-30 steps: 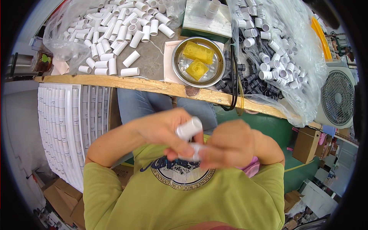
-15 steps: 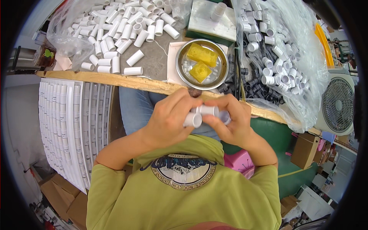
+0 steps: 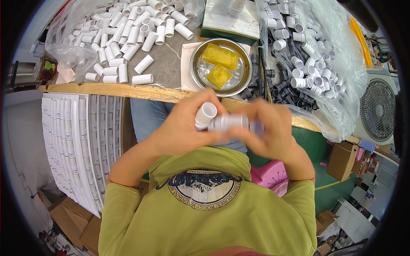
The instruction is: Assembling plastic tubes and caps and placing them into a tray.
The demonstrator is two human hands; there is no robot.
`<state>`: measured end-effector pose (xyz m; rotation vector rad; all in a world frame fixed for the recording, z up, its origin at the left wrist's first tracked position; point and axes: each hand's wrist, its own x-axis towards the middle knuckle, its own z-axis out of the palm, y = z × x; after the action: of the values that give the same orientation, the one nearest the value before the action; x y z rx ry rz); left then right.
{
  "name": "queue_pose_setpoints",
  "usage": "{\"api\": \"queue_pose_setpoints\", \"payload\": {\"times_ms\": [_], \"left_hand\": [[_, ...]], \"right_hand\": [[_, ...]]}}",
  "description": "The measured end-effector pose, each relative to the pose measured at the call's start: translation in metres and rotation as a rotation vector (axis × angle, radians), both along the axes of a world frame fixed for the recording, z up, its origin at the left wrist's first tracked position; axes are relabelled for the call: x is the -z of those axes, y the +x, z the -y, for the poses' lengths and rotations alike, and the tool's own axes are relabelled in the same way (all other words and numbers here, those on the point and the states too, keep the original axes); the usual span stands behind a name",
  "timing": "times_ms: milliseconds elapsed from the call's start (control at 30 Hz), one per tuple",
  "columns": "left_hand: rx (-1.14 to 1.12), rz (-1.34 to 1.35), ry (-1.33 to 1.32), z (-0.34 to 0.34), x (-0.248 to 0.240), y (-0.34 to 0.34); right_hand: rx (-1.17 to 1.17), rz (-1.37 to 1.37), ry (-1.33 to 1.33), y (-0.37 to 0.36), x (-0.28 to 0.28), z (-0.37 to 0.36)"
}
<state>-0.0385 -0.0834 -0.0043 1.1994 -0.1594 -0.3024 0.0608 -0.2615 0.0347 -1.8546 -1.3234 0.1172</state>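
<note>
My left hand (image 3: 179,128) is closed round a short white plastic tube (image 3: 206,114) whose hollow end faces up. My right hand (image 3: 273,128), smeared by motion, pinches another white tube (image 3: 235,122) that lies sideways between the two hands. A further pale tube end (image 3: 256,127) shows inside the right hand's grip, blurred. The held tubes meet near the left fingers; whether one is pushed into another I cannot tell. Both hands are over my lap, just in front of the wooden table edge (image 3: 128,90).
Loose white tubes (image 3: 128,34) lie heaped at the back left. A metal bowl (image 3: 194,79) holds two yellow blocks (image 3: 220,55). Clear plastic bagging (image 3: 341,98) surrounds white and dark fittings (image 3: 314,81) on the right. A grey fan (image 3: 378,111) stands at far right; racked white tubes (image 3: 68,141) stand left.
The left hand has turned its tube so the opening faces up. My right hand has moved slightly right, with its tubes still in it. The whole view has shifted a little.
</note>
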Motion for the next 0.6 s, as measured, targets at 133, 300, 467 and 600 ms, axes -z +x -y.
{"api": "queue_pose_setpoints", "payload": {"times_ms": [133,300,467,600], "left_hand": [[-0.645,0.739,0.994,0.006,0.011,0.01],[-0.597,0.542,0.9,0.002,0.008,0.015],[-0.367,-0.068,0.444,-0.03,0.001,0.025],[-0.633,-0.079,0.254,-0.078,0.01,0.058]], "right_hand": [[0.252,-0.636,-0.06,0.003,0.019,-0.008],[0.146,-0.563,0.023,0.011,0.028,-0.011],[0.385,0.201,-0.157,0.07,0.015,0.02],[0.343,0.322,-0.518,0.091,0.039,0.04]]}}
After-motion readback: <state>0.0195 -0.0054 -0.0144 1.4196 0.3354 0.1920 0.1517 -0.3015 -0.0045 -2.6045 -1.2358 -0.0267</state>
